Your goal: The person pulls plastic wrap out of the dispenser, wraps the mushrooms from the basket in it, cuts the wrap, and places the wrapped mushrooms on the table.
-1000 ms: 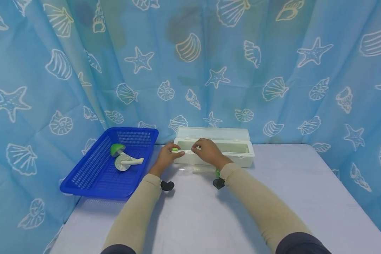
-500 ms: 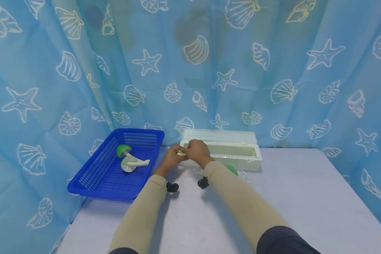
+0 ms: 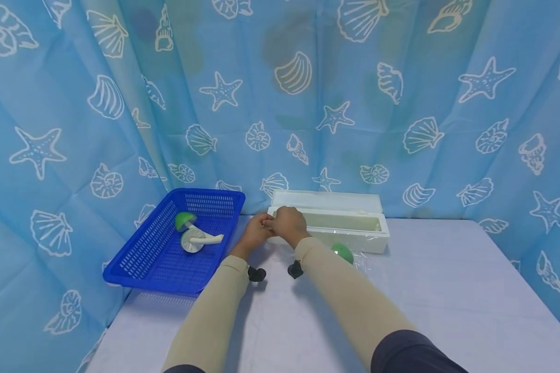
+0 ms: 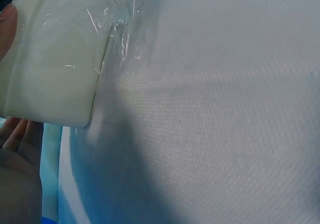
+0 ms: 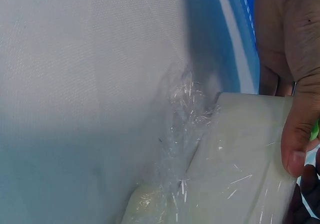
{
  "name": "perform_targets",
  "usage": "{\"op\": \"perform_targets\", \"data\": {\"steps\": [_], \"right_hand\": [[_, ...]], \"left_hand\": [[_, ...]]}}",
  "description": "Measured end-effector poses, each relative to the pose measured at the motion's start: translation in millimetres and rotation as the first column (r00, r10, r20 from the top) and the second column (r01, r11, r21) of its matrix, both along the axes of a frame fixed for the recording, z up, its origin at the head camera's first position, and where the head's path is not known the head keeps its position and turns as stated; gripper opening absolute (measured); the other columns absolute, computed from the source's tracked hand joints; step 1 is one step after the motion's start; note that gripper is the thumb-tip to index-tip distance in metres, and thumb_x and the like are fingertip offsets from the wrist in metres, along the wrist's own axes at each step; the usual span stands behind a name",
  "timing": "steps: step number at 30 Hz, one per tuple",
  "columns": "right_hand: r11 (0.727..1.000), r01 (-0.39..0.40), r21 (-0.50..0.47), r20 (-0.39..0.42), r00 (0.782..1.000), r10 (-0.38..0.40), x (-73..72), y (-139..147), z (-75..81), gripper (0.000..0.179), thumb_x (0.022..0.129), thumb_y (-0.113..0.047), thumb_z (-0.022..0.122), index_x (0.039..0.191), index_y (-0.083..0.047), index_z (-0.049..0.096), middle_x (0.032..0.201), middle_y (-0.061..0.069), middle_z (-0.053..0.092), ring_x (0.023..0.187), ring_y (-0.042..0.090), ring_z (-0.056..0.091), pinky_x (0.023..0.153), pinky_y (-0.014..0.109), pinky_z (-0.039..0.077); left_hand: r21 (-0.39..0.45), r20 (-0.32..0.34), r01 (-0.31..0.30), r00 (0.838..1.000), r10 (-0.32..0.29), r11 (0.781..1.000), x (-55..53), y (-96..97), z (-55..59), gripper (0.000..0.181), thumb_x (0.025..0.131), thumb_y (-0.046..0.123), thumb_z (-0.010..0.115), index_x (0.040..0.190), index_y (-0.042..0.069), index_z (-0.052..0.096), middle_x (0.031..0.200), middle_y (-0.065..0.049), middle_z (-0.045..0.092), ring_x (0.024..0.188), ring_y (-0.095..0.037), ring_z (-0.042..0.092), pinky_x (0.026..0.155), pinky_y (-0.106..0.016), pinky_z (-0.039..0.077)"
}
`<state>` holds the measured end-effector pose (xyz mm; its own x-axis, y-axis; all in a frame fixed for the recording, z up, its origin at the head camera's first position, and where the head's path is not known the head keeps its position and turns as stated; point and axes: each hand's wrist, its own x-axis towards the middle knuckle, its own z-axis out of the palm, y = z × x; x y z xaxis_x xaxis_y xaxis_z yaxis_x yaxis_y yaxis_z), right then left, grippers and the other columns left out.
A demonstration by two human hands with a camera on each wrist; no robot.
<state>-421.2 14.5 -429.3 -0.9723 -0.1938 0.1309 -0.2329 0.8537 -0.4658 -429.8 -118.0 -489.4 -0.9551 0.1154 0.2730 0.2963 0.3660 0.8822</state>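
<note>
A white plastic wrap dispenser box (image 3: pixel 354 241) lies with its lid raised at the back of the table. My left hand (image 3: pixel 255 232) grips the box's left end, its thumb across the front and its fingers behind. My right hand (image 3: pixel 288 224), fingers curled, meets the left at that end. A green slide cutter (image 5: pixel 314 130) shows behind the left thumb in the right wrist view. I cannot tell whether the right fingers pinch it. Clear plastic wrap (image 5: pixel 187 116) hangs crumpled off the front. A green-capped mushroom model (image 3: pixel 342 253) lies before the box, partly hidden by the right sleeve.
On the left stands a blue plastic basket (image 3: pixel 140 287) with two green-and-white mushroom models (image 3: pixel 192 241) inside. A blue seashell curtain (image 3: pixel 280 119) hangs directly behind the box. The white tablecloth (image 3: pixel 448 290) stretches to the right and front.
My right hand has moved left along the box to meet the left hand at its end. The green cap in front of the box has come into sight. The head view has shifted slightly.
</note>
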Motion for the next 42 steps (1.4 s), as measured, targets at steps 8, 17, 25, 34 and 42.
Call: {"op": "perform_targets", "data": {"steps": [8,17,25,34,42], "right_hand": [[1.000,-0.016,0.016,-0.028,0.999,0.016,-2.2,0,-1.2,0.045,0.089,-0.044,0.067,0.059,-0.013,0.054,0.054,0.001,0.048,0.048,0.016,0.045,0.043,0.031,0.035],[1.000,-0.012,-0.029,-0.036,0.999,0.011,-2.5,2,-0.9,0.041,0.089,-0.035,0.064,0.058,-0.014,0.049,0.051,0.000,0.042,0.046,0.016,0.041,0.041,0.031,0.032],[0.999,0.014,-0.034,0.008,1.000,-0.014,-1.9,2,3.4,0.038,0.090,-0.032,0.060,0.059,-0.014,0.048,0.052,0.000,0.041,0.047,0.017,0.041,0.041,0.032,0.034],[0.998,0.057,-0.021,0.066,0.996,-0.056,-4.1,1,6.6,0.032,0.087,-0.030,0.061,0.059,-0.014,0.054,0.056,0.000,0.047,0.053,0.019,0.047,0.046,0.033,0.038],[0.998,0.054,-0.023,0.102,0.993,-0.052,-6.7,10,8.6,0.027,0.087,-0.026,0.060,0.062,-0.013,0.059,0.057,0.000,0.050,0.054,0.018,0.047,0.047,0.033,0.038]], "left_hand": [[-0.061,-0.004,-0.028,1.000,0.027,0.998,-1.3,-3.1,2.3,0.016,0.080,-0.004,0.075,0.092,0.001,0.067,0.149,-0.020,0.036,0.140,-0.034,0.028,0.105,-0.052,0.034],[-0.097,-0.001,-0.023,1.000,0.023,0.995,-0.8,-2.3,8.0,0.015,0.080,-0.002,0.077,0.090,0.001,0.067,0.149,-0.020,0.036,0.140,-0.033,0.028,0.106,-0.053,0.033],[-0.140,0.008,-0.045,0.999,0.046,0.989,-1.0,-1.7,10.4,0.017,0.078,0.001,0.079,0.086,0.004,0.065,0.148,-0.018,0.038,0.138,-0.035,0.032,0.104,-0.056,0.034],[-0.148,0.047,-0.060,0.997,0.068,0.987,-0.8,-0.8,10.1,0.017,0.079,0.004,0.079,0.087,0.005,0.065,0.149,-0.017,0.037,0.138,-0.037,0.032,0.105,-0.056,0.034],[-0.111,0.053,-0.030,0.998,0.036,0.993,-2.2,-1.3,5.3,0.019,0.079,0.011,0.082,0.085,0.007,0.064,0.145,-0.015,0.042,0.135,-0.036,0.035,0.104,-0.057,0.033]]}}
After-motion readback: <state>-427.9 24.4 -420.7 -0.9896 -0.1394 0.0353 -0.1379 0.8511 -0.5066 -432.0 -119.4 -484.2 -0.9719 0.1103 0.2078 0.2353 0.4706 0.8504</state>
